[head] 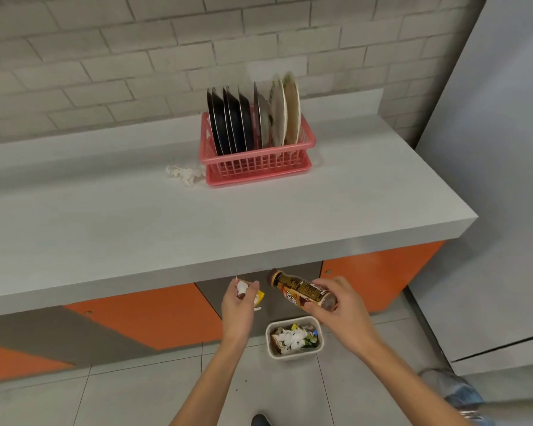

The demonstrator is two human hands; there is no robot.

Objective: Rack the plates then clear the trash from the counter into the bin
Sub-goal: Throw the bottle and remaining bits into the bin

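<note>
Several plates [253,118], dark and pale, stand upright in a pink rack [259,167] at the back of the grey counter [197,216]. A crumpled white tissue [185,175] lies on the counter just left of the rack. Below the counter's front edge, my left hand [239,309] grips a wad of white paper with a yellow wrapper [249,293]. My right hand [336,305] holds a brown plastic bottle [302,292] on its side, cap pointing left. Both hands hover above a small white bin [293,353] on the floor, which holds paper and wrappers.
Orange and grey cabinet fronts [154,315] run under the counter. A tall grey appliance [490,179] stands to the right. The floor is pale tile, and a shoe tip [260,419] shows at the bottom edge. A brick wall backs the counter.
</note>
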